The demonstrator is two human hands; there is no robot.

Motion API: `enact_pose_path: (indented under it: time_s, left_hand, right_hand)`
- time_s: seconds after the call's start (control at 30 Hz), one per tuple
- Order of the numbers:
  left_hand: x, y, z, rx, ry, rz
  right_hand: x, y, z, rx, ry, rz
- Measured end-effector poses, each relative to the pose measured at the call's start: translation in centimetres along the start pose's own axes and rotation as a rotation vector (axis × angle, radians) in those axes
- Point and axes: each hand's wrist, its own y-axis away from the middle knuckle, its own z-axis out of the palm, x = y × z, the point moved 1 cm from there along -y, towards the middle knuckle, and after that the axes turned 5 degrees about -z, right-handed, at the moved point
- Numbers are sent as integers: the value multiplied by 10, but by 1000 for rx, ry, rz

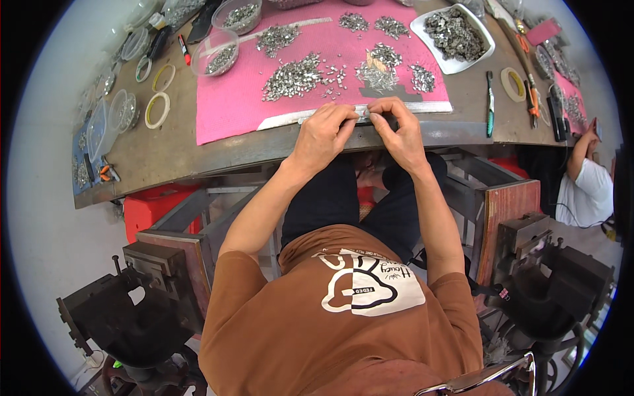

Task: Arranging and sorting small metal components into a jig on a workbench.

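Observation:
My left hand [323, 136] and my right hand [400, 134] meet at the front edge of the table, fingertips pinched close together. Between them is a small shiny piece, too small to name, and the fingers cover most of it. Under the fingers runs a long whitish strip [281, 121] along the near edge of a pink mat [221, 109]. Just beyond my hands, a bunch of thin silvery pins [376, 78] lies beside a grey patch. A wide heap of small metal pieces [294, 76] spreads on the mat farther left.
A white dish [484, 57] of dark metal parts stands at the back right, a clear tub [216, 59] at the left. A green toothbrush [490, 105], tape rolls [157, 111] and orange-handled pliers [532, 102] lie around. Another person [584, 188] sits at far right.

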Motion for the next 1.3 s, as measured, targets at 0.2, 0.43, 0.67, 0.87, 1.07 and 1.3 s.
enact_pose_path:
  time_s: [0.2,0.43,0.67,0.87,1.07,1.3]
  left_hand:
    - [2,0,0,30,-104,102]
    - [1,-2,2,25,-48,13]
    - [2,-2,0,28,25,3]
    - [0,-2,2,42,2,29]
    - [0,-2,3,50,-24,48]
    - [1,-2,6,82,-98,115]
  right_hand:
    - [-1,-1,4,11,82,-93]
    - [-3,0,9,-3,249,-193]
    - [-6,-6,4,-56,349,-286]
    - [-6,-7,3,-85,339,-282]
    - [-12,-8,3,-109,494,-360]
    - [-16,-9,1,-147,529,-357]
